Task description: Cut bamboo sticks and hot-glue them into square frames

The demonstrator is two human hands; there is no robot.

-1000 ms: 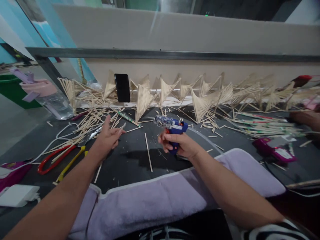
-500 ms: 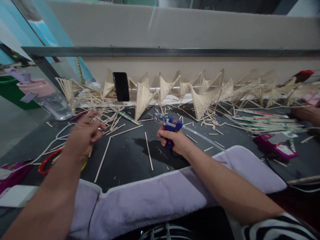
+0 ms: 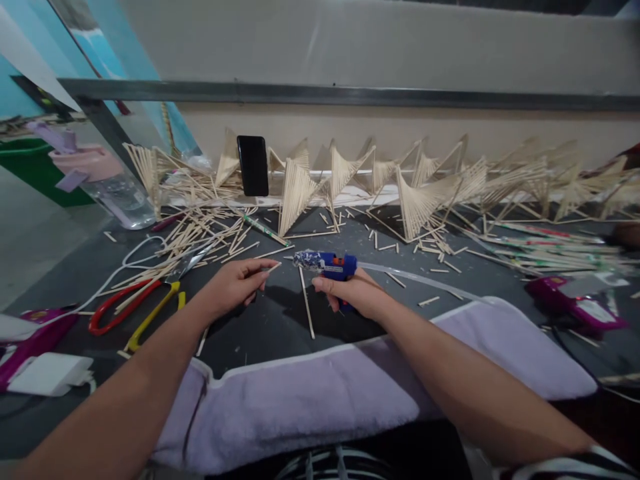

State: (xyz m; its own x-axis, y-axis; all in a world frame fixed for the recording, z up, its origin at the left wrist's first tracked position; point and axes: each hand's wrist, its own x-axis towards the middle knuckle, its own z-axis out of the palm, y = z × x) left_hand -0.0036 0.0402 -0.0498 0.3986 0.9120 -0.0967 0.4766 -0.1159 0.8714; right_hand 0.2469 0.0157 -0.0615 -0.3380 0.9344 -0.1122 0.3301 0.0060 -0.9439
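My right hand (image 3: 353,290) grips a blue hot glue gun (image 3: 334,265), its nozzle wrapped in crumpled foil and pointing left. A clear glue stick (image 3: 415,275) trails from the gun's back end. Close to the nozzle, my left hand (image 3: 239,285) is closed in a pinch on a short wooden stick (image 3: 275,267), whose tip reaches toward the gun. I cannot tell whether the two touch. Below the nozzle, a longer wooden stick (image 3: 307,303) lies flat on the dark table (image 3: 270,333). Another stick is partly hidden beneath my left wrist.
Twisted wooden-stick structures (image 3: 300,193) line the back, with a black phone (image 3: 253,167) upright among them. Scissors (image 3: 125,307) with red and yellow handles lie left, near a water bottle (image 3: 117,190). A lilac cushion (image 3: 310,393) covers the front edge. Purple devices (image 3: 575,303) sit at both sides.
My left hand has moved right and down, from above the loose sticks to beside the nozzle, and now pinches a short stick. The glue gun is held more level. The view has shifted slightly.
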